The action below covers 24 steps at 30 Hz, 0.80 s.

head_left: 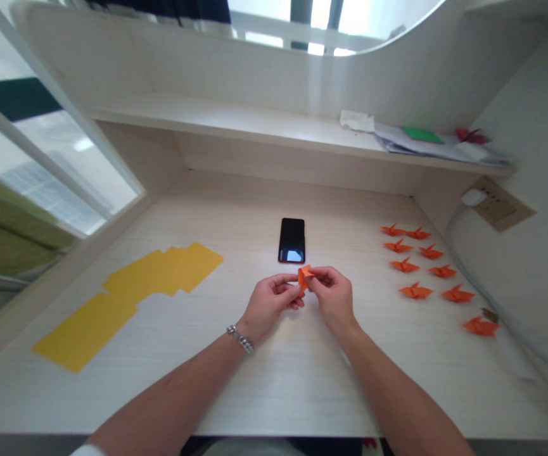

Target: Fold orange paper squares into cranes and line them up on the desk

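Between my two hands, over the middle of the desk, is a small piece of folded orange origami paper (pixel 305 276). My left hand (pixel 274 301) pinches it from the left between thumb and fingers. From the right, my right hand (pixel 333 292) grips its upper edge with thumb and forefinger. Fingers cover part of the paper, so its full shape is hidden. Just beyond my hands lies a black phone (pixel 292 240), flat on the desk. Several finished orange paper cranes (pixel 415 291) stand in rows to the right.
Overlapping yellow paper sheets (pixel 159 275) spread across the left of the desk (pixel 235 380). A grey cable (pixel 476 282) runs down the right side from a wall socket (pixel 497 204). A shelf (pixel 254 130) above the back holds papers (pixel 411 144). A window stands at left.
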### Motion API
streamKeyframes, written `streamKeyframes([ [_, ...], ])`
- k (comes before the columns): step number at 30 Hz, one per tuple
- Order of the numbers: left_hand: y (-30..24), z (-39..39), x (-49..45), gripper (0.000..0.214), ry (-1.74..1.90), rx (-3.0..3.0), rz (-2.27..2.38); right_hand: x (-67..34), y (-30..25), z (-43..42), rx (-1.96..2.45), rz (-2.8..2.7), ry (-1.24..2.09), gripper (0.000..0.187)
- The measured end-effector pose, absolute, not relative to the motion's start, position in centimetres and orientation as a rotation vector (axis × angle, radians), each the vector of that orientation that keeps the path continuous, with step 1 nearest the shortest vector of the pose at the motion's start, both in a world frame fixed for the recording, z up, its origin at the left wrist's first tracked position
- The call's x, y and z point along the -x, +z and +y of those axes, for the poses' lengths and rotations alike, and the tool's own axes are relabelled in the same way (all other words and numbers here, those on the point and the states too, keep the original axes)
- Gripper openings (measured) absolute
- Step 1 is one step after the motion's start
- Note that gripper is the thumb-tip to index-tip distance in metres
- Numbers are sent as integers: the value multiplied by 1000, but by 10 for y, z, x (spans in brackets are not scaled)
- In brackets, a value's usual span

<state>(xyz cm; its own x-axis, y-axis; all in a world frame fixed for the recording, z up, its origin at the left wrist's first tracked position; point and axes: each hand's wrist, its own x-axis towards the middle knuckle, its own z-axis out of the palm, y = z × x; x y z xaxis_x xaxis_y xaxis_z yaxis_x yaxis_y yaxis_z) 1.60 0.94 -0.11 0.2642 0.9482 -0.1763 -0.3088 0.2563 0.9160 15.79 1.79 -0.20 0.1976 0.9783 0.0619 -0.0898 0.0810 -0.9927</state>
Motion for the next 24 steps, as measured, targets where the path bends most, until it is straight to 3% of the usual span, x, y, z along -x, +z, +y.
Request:
streamKeyframes([
  [24, -2, 8, -21, 35, 1094, -995, 936, -159, -2, 19, 1183, -1017, 1000, 15],
])
